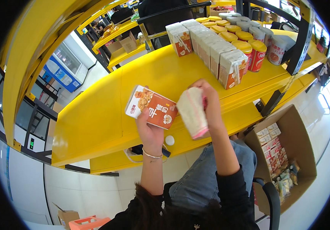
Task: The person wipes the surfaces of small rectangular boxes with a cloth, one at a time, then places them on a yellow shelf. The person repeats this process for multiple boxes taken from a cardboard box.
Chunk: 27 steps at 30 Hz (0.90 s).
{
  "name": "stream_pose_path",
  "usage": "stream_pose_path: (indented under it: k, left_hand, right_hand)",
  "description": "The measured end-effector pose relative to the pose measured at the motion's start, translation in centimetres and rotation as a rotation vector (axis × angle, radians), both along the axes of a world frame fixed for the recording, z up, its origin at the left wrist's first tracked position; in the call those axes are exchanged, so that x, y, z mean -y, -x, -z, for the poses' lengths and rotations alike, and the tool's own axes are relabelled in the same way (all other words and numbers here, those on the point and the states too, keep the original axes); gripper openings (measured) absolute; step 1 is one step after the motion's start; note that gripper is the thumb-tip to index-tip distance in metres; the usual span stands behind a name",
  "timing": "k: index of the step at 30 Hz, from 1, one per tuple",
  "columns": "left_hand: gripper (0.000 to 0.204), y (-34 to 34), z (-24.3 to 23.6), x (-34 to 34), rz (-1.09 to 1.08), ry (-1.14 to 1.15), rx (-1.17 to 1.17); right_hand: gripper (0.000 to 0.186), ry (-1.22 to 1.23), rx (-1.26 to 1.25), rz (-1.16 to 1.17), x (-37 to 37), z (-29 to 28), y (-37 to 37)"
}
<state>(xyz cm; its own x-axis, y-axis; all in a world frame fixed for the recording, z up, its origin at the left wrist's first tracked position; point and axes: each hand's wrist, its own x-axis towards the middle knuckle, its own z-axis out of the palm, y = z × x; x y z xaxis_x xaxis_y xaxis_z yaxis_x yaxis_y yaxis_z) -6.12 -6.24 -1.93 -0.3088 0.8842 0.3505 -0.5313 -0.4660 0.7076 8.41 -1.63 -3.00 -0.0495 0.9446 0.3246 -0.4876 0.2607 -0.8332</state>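
Note:
A brown-and-white drink carton (153, 106) lies tilted in my left hand (151, 132), its printed front turned up. My fingers wrap its lower edge, over the yellow shelf (96, 111). Just to the right, my right hand (210, 100) grips a white cloth (191, 111) with a pink edge, which hangs down close to the carton's right end. Whether cloth and carton touch, I cannot tell. Beyond my right hand stand rows of similar drink cartons (232, 71), upright, with straws on their sides. Beside them are cans with yellow lids (257, 55) and grey-lidded cans (277, 50).
A black upright post (300, 46) rises at the shelf's right end. At lower right, an open cardboard box (305, 153) holds red-and-white cartons and bagged items. A small white round object (170, 140) lies on the lower shelf. A chair armrest (271, 199) is by my right side.

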Motion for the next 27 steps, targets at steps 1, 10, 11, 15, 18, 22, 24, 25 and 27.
stream_pose_path:
  k: [1,10,11,15,18,22,24,25,27]
  left_hand:
    - [0.051,0.4,0.6,-0.2,0.03,0.013,0.041]
    - [0.033,-0.1,1.2,-0.5,-0.034,-0.038,-0.051]
    - [0.034,-0.2,1.0,-0.4,-0.026,0.006,-0.161]
    - [0.037,-0.7,0.7,-1.1,-0.217,-0.073,-0.563]
    - [0.041,-1.5,0.9,-1.1,-0.219,-0.136,-0.635]
    - [0.058,-1.5,1.5,-0.6,0.248,-0.177,-0.247]
    - [0.066,-1.5,2.1,-1.1,0.265,-0.158,-0.343]
    - [0.066,-2.0,0.8,-0.5,0.264,-0.115,-0.401]
    - [0.066,-2.0,-0.2,-0.4,0.281,-0.07,-0.494]
  right_hand:
    - [0.031,-0.085,0.05,-0.024,0.1,0.0,0.4]
    - [0.04,-0.172,0.4,-0.189,3.5,-1.4,0.1]
    - [0.039,-0.161,0.348,-0.137,3.8,-0.8,0.1]
    - [0.034,-0.346,0.402,0.253,5.5,0.5,0.5]
    - [0.03,-0.423,0.529,0.586,6.6,-0.4,0.9]
    - [0.03,-0.535,0.665,0.706,6.8,-1.3,1.3]
    - [0.031,-0.541,0.68,0.721,6.6,-1.1,1.3]
    - [0.031,-0.545,0.684,0.733,6.3,-0.9,1.3]
    - [0.031,-0.512,0.65,0.746,6.2,-0.5,1.3]
